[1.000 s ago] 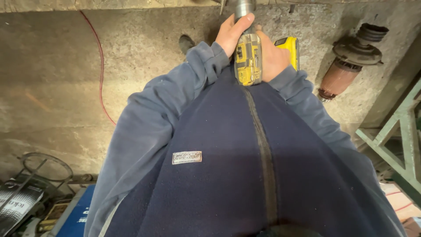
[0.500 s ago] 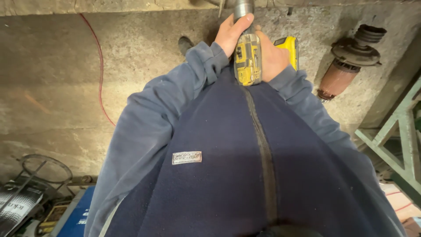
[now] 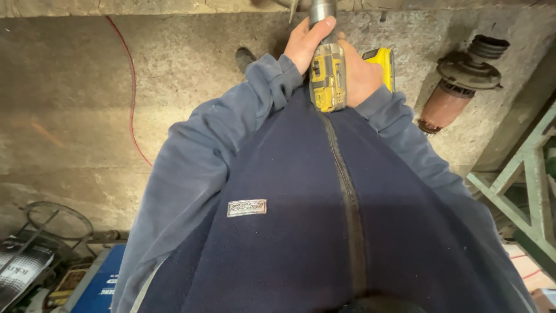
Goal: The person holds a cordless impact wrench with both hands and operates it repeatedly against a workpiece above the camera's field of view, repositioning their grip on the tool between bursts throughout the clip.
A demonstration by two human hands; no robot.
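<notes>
A dark blue fleece jacket (image 3: 324, 232) fills the near view, its zip running up the middle. Past its upper edge, both hands grasp a yellow cordless drill (image 3: 328, 75): the left hand (image 3: 306, 42) wraps the body, the right hand (image 3: 360, 74) clenches the grip. Beyond, bare concrete floor (image 3: 87, 98) lies open leftward, crossed by a red cable (image 3: 132, 104). A rusty motor rotor (image 3: 457, 87) lies right, near a green metal frame (image 3: 521, 191).

Drill (image 3: 328, 75) tip cut off by top edge.

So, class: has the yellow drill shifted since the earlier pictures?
No. The yellow drill sits the same against the rusty motor part on the concrete floor.
</notes>
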